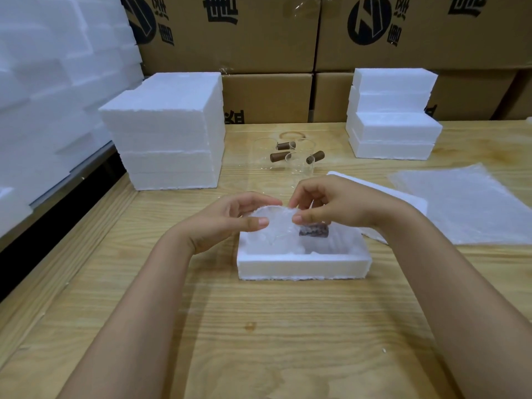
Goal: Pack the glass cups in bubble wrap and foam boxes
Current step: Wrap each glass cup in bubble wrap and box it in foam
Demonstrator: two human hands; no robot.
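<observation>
An open white foam box (pixel 302 267) sits in the middle of the wooden table. Over it I hold a glass cup wrapped in bubble wrap (pixel 280 226); its brown wooden handle (pixel 313 230) shows through the wrap on the right. My left hand (pixel 230 223) pinches the wrap's left edge between thumb and fingers. My right hand (pixel 331 205) pinches the wrap's top edge just beside it. Three bare glass cups (pixel 290 158) with brown handles stand farther back on the table.
A foam lid (pixel 403 197) and a stack of bubble wrap sheets (pixel 466 205) lie at the right. Foam box stacks stand at back left (pixel 169 133) and back right (pixel 393 116). Cardboard cartons (pixel 267 38) line the back; more foam is piled at the left.
</observation>
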